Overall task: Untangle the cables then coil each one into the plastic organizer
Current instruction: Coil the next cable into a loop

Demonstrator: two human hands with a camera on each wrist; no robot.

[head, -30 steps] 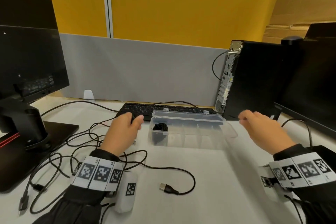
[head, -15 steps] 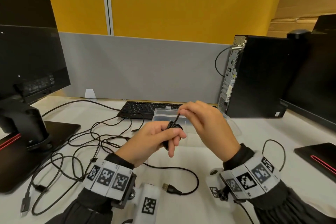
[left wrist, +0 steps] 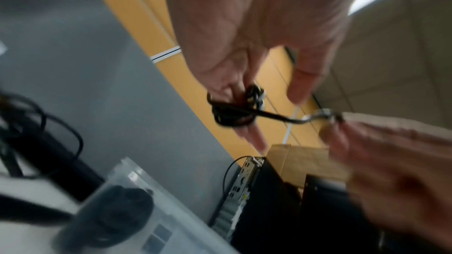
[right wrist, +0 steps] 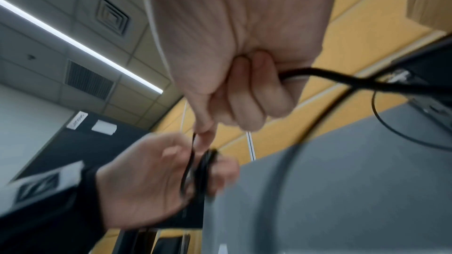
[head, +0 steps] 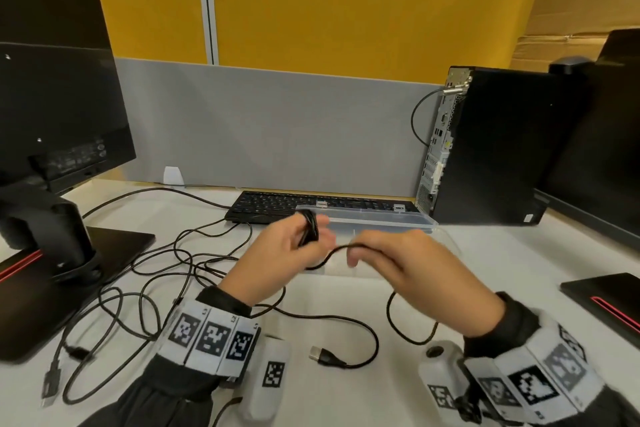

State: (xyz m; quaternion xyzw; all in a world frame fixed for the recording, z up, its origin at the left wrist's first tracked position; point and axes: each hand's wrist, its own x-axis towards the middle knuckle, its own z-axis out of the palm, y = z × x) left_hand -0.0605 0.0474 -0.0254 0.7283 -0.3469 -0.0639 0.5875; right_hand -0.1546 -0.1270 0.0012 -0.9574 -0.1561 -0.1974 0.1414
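Note:
My left hand (head: 277, 256) grips a small coil of black cable (head: 309, 229) wound round its fingers, above the desk in front of the clear plastic organizer (head: 381, 218). The same coil (left wrist: 232, 111) shows in the left wrist view. My right hand (head: 391, 256) pinches the free run of that cable (head: 332, 253) just right of the coil; the cable (right wrist: 342, 76) passes through its curled fingers and loops down behind the wrist (head: 408, 329). One coiled black cable (left wrist: 117, 210) lies inside the organizer's left compartment.
A tangle of black cables (head: 145, 291) lies on the white desk at the left, one USB plug (head: 320, 355) near me. A monitor stand (head: 52, 253) is at the left, a keyboard (head: 277, 203) behind the organizer, a PC tower (head: 491, 149) and second monitor at the right.
Both hands came together from apart. The left hand now holds a cable coil higher up, and the right hand has slid rightward along the cable, drawing out a length.

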